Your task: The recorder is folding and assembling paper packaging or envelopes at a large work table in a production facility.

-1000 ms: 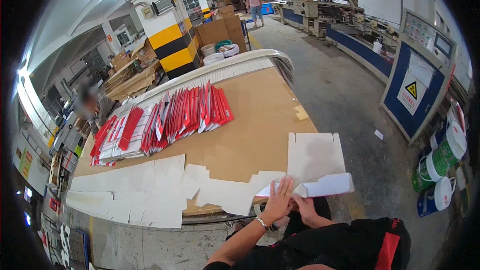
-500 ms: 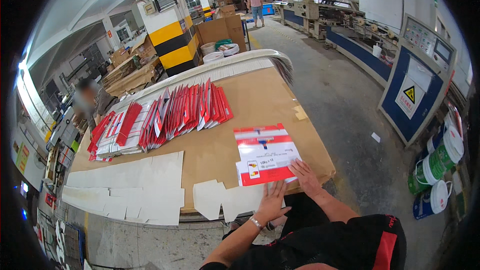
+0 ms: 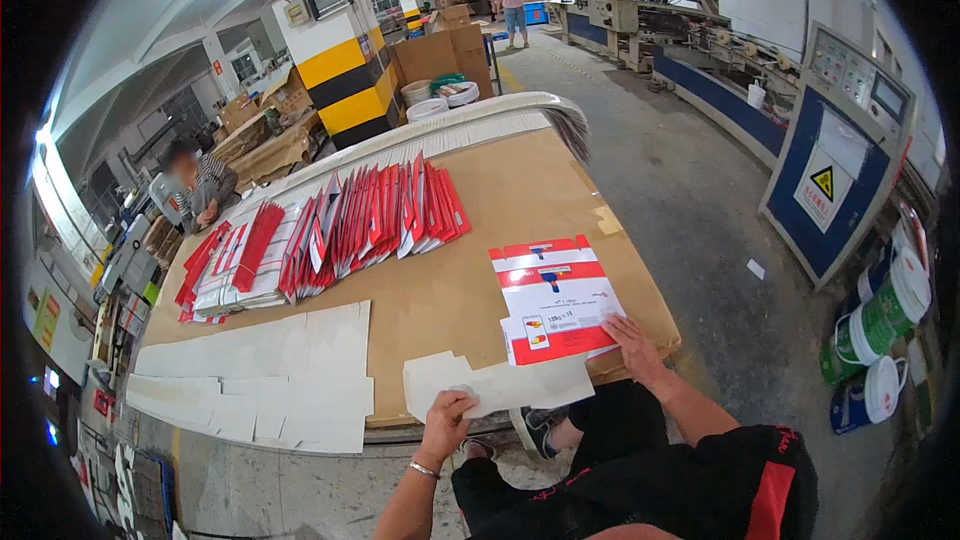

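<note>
A flat red-and-white printed carton (image 3: 552, 298) lies on the brown-covered table at its near right corner. My right hand (image 3: 637, 350) rests on the carton's near right corner with fingers stretched out. Just left of and below it, a pale grey cardboard sheet (image 3: 510, 387) with a notched outline lies along the table's near edge, partly under the carton. My left hand (image 3: 449, 424) has its fingers curled onto the near left edge of this sheet, thumb hidden beneath. A bracelet circles my left wrist.
Folded red-and-white cartons (image 3: 375, 220) stand in a leaning row farther back. Larger pale cardboard sheets (image 3: 300, 380) lie at the table's left. A person in a striped top (image 3: 205, 190) is beyond the table. Right are a control cabinet (image 3: 835, 155) and stacked buckets (image 3: 885, 310).
My left hand has left the carton's near edge, moved left and closed on the cardboard sheet. The carton and the sheet have shifted slightly right. My right hand stays on the carton.
</note>
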Demonstrator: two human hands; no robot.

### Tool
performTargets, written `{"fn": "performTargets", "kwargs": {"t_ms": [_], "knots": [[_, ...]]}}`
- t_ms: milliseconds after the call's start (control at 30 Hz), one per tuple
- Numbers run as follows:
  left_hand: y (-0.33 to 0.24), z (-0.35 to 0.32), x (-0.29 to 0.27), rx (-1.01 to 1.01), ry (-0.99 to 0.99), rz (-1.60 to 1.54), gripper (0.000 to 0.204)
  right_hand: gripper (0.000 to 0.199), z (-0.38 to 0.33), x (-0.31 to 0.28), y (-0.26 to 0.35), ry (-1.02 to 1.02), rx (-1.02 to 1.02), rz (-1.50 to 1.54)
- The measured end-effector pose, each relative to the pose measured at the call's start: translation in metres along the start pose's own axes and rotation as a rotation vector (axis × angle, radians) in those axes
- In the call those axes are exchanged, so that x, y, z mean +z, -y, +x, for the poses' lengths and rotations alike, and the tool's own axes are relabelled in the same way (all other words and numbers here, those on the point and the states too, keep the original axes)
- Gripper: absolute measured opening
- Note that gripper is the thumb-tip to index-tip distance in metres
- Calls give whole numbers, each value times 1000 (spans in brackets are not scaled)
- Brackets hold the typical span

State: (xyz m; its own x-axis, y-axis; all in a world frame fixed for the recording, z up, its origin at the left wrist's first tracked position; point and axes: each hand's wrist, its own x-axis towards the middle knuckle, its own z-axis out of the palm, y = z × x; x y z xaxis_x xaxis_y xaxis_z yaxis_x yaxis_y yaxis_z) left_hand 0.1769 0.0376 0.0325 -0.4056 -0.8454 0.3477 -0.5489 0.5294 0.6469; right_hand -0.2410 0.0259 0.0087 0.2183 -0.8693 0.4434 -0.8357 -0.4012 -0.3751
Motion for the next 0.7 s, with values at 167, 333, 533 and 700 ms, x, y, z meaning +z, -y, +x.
{"fn": "performTargets", "kwargs": {"t_ms": [167,333,533,700], "knots": [[13,22,19,-214,-177,-91,12,46,9,-16,22,-69,79,176],[2,52,44,-146,-193,434,19,53,9,-16,14,-41,99,87],[-9,46,62,-48,34,580,77,59,27,5,74,227,-186,-239],[-51,16,21,6,116,546,102,64,18,16,95,243,-345,-194]]}}
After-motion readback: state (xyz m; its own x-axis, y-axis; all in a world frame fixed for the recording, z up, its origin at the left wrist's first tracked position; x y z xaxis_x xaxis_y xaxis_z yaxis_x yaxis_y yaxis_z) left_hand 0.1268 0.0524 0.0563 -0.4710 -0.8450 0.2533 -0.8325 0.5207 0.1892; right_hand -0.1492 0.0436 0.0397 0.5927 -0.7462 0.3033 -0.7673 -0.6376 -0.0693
